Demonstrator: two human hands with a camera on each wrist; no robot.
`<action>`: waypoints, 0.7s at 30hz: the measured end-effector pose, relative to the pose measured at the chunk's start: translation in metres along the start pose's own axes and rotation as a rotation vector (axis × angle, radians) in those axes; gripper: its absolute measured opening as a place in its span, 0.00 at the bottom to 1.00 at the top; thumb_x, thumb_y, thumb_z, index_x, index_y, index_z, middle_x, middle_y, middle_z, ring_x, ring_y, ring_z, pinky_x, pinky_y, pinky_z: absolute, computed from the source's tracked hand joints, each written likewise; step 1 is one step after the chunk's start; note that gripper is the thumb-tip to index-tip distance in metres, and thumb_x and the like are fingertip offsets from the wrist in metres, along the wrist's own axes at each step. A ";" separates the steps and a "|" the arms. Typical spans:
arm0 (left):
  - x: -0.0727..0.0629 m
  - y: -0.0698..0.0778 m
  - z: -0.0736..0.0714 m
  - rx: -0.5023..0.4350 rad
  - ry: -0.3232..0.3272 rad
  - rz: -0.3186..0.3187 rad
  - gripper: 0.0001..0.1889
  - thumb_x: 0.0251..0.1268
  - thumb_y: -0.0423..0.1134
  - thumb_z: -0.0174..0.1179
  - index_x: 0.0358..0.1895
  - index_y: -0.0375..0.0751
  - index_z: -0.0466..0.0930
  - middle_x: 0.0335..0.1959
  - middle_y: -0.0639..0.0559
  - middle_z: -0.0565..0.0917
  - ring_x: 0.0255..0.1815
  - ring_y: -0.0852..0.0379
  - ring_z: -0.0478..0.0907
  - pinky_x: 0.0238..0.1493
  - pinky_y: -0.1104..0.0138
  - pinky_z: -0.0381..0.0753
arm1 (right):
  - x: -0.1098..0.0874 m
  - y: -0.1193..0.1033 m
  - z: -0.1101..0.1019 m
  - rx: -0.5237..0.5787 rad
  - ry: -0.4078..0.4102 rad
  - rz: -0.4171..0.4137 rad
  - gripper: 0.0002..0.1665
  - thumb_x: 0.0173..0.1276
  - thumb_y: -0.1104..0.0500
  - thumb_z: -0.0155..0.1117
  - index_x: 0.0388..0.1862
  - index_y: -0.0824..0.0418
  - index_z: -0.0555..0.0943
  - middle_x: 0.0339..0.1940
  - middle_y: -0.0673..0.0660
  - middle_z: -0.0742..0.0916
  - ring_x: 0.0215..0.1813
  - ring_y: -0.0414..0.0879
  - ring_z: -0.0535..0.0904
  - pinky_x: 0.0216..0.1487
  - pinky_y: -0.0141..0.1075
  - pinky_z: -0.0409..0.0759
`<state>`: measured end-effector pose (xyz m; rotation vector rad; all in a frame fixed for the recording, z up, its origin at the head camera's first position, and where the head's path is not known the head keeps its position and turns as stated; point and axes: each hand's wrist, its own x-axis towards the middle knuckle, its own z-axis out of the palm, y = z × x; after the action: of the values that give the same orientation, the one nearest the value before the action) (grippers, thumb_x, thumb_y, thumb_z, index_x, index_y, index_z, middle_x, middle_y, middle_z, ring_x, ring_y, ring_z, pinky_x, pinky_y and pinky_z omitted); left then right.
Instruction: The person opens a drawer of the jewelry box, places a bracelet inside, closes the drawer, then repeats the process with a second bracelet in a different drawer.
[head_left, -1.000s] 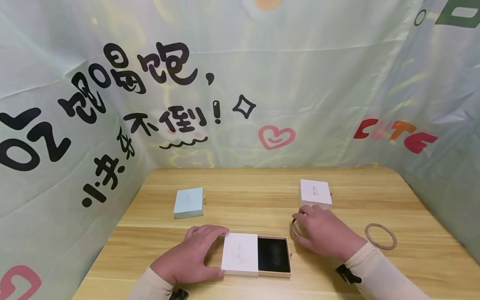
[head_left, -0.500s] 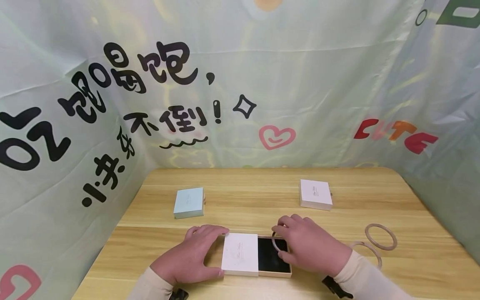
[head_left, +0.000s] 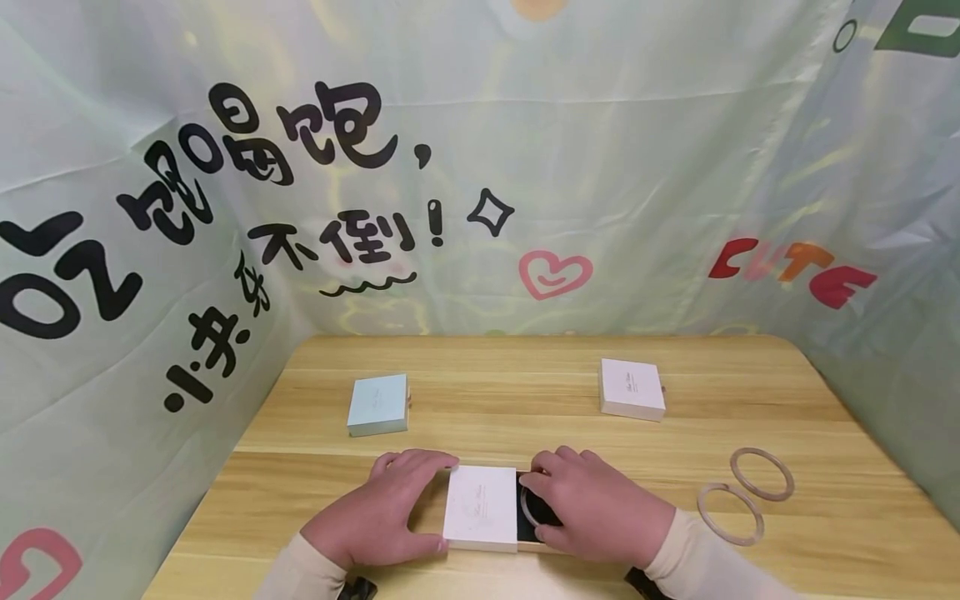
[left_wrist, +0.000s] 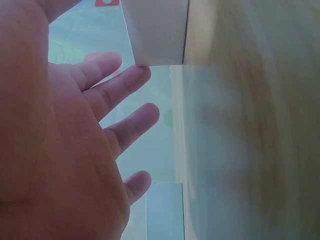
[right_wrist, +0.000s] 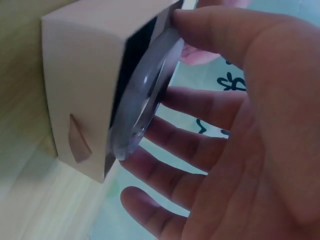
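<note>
A white slide-out box (head_left: 480, 508) lies at the front middle, its black-lined drawer (head_left: 522, 525) pulled out to the right. At the box's left end is my left hand (head_left: 378, 512), fingers spread fairly straight, fingertips right at the corners. My right hand (head_left: 592, 508), over the drawer, holds a pale translucent bangle (head_left: 527, 508) between thumb and fingers. In the right wrist view the bangle (right_wrist: 135, 105) tilts against the black lining inside the drawer walls, and a small ribbon tab (right_wrist: 79, 142) shows on the drawer's front. My right hand hides much of the drawer in the head view.
Two more bangles, a nearer one (head_left: 731, 537) and a farther one (head_left: 787, 483), lie on the wooden table (head_left: 495, 400) at the right. A pale blue box (head_left: 378, 404) stands back left and another white box (head_left: 632, 389) back right. Printed cloth (head_left: 645, 192) surrounds the table.
My right hand has carried the bangle left from the table beside the box to over the drawer and down into it. My left hand and the box have stayed in place.
</note>
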<state>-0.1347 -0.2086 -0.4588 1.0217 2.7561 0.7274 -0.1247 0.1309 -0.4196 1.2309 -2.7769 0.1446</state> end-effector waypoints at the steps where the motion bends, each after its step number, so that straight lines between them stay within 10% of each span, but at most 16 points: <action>1: 0.000 0.000 0.000 0.000 0.001 0.000 0.48 0.60 0.58 0.78 0.82 0.53 0.67 0.78 0.68 0.72 0.79 0.58 0.68 0.77 0.37 0.59 | 0.000 0.000 0.001 -0.002 -0.001 0.002 0.30 0.65 0.45 0.82 0.61 0.57 0.89 0.54 0.52 0.87 0.52 0.50 0.83 0.52 0.48 0.84; 21: 0.001 0.000 -0.002 -0.010 -0.010 -0.004 0.48 0.61 0.59 0.77 0.83 0.53 0.67 0.78 0.67 0.72 0.80 0.58 0.67 0.77 0.37 0.58 | 0.004 -0.004 0.001 0.010 0.000 -0.010 0.28 0.65 0.46 0.82 0.60 0.57 0.89 0.56 0.52 0.88 0.53 0.49 0.82 0.54 0.46 0.83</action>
<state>-0.1360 -0.2085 -0.4571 1.0148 2.7427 0.7321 -0.1245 0.1251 -0.4203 1.2468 -2.7732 0.1577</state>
